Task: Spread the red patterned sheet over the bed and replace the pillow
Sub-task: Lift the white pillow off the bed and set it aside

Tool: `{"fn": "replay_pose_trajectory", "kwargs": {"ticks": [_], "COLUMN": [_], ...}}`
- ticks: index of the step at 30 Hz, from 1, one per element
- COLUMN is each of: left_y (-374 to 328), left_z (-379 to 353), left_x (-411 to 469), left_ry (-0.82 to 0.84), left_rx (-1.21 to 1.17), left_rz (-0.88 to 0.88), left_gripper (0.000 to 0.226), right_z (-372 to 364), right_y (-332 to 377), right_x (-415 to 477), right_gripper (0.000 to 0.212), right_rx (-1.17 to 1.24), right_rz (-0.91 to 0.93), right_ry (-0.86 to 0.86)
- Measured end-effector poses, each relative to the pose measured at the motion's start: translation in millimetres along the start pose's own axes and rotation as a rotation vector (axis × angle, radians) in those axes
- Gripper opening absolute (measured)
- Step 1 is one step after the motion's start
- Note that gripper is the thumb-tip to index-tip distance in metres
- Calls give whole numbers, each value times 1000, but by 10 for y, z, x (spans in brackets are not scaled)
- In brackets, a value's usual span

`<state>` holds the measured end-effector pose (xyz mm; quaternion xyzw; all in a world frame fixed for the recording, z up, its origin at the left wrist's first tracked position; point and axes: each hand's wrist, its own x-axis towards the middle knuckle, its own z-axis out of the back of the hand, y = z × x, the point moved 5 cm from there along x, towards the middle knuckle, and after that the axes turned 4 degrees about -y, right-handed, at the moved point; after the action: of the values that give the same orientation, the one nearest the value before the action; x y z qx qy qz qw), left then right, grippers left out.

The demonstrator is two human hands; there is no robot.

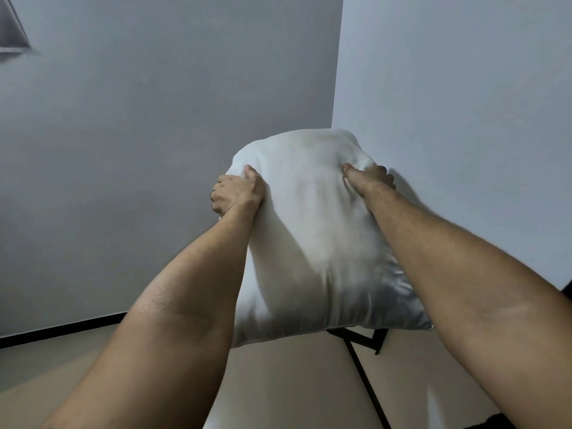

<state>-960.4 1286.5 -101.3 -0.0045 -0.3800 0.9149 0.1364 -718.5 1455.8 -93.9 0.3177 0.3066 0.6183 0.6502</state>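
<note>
Both hands grip pillow (312, 236) | left hand (238, 191), right hand (371, 178) at sides | arms outstretched

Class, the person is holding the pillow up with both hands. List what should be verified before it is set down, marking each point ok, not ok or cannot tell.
1. Left hand holds the pillow: ok, fingers curl round its left edge.
2. Right hand holds it: ok, thumb digs into the fabric.
3. Pillow is off the floor: ok, held up in the air.
4. Red patterned sheet is spread: cannot tell, neither sheet nor bed is in view.
5. Landing spot is free: cannot tell, out of view.
6. Black frame below is clear of the pillow: cannot tell.
</note>
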Motion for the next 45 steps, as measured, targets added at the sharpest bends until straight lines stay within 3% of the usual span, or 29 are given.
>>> {"fn": "replay_pose_trajectory", "kwargs": {"ticks": [19, 27, 45], "left_y": [-369, -424, -23], "left_z": [-1185, -1713, -2644], "left_x": [969, 1393, 1690], "left_ry": [84, 149, 303], "left_rx": [22, 38, 96], "left_rz": [40, 35, 120], "left_gripper": [75, 75, 79], "right_z": [-838, -1292, -2041], "right_y": [206, 123, -327], "right_x": [1300, 1751, 2230], "right_gripper": [86, 85, 78], "right_rx": [-18, -48, -149], "right_rz": [9, -79, -188], "right_ry": [-18, -9, 56]}}
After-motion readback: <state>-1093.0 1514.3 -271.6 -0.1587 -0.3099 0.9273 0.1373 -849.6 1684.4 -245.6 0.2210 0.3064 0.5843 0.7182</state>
